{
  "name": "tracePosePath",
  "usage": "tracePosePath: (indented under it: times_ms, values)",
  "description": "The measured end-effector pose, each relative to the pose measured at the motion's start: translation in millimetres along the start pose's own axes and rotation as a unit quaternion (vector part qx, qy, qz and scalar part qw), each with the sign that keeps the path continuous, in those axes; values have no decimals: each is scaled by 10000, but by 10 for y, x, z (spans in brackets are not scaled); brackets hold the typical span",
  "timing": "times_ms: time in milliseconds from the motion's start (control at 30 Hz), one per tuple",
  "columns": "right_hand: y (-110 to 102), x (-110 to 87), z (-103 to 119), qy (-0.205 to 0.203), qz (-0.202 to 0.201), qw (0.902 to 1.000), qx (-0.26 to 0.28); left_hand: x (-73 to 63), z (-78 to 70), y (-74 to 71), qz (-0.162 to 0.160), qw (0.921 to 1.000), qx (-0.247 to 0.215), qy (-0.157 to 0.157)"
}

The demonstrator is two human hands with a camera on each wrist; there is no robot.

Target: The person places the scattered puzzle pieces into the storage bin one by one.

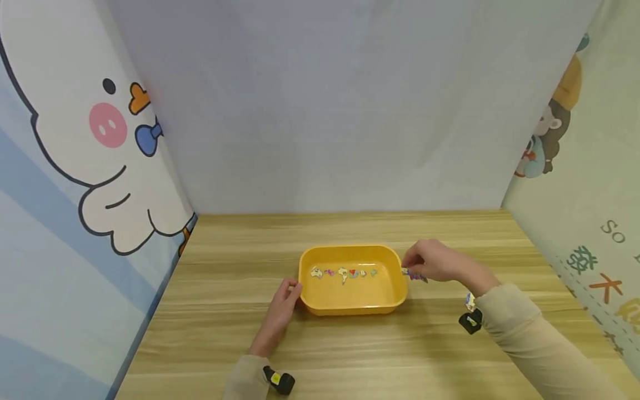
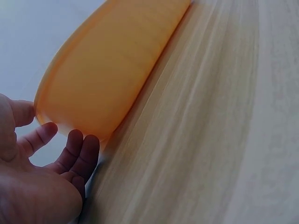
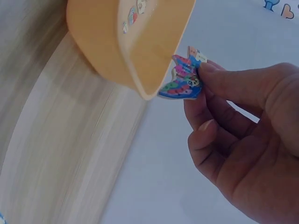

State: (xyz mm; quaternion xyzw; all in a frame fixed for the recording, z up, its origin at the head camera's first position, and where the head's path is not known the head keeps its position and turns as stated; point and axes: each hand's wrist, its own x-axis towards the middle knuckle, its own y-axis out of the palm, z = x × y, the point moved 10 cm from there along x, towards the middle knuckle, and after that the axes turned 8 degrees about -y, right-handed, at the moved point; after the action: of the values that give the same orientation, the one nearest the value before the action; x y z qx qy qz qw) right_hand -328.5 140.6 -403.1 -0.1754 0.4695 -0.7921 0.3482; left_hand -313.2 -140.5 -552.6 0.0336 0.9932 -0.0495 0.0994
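A yellow plastic basin [image 1: 345,310] stands on the table, with a row of several small flat cut-outs [image 1: 343,272] inside it. At the basin's left end my left hand [image 1: 280,308] holds the rim and outer wall; in the left wrist view, the curled fingers [image 2: 74,149] lie against that wall. My right hand [image 1: 434,260] is beside the basin's right end, pinching a colourful printed flat cut-out [image 3: 184,79] between thumb and fingers. That piece, pink, blue and green with an irregular outline, is close to the rim; whether it touches is unclear.
Another small printed piece [image 1: 470,301] lies on the wood-grain table [image 1: 225,266], near the right wrist and its black camera [image 1: 471,321]. A pale curtain [image 1: 345,111] closes the back. Printed cloths hang at the left [image 1: 60,222] and right [image 1: 575,222].
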Motion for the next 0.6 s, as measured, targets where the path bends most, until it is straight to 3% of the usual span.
tracePosePath:
  times_ms: [200, 433, 600]
  values:
    - [55, 157, 118, -35, 117, 9999, -97, -2, -29, 3, 81, 9999, -64, 28]
    - [106, 325, 234, -125, 202, 9993, -293, -180, -290, 6, 71, 10000, 23, -9]
    - [139, 390, 220, -31, 258, 9992, -294, -253, -361, 15, 89, 10000, 11, -10]
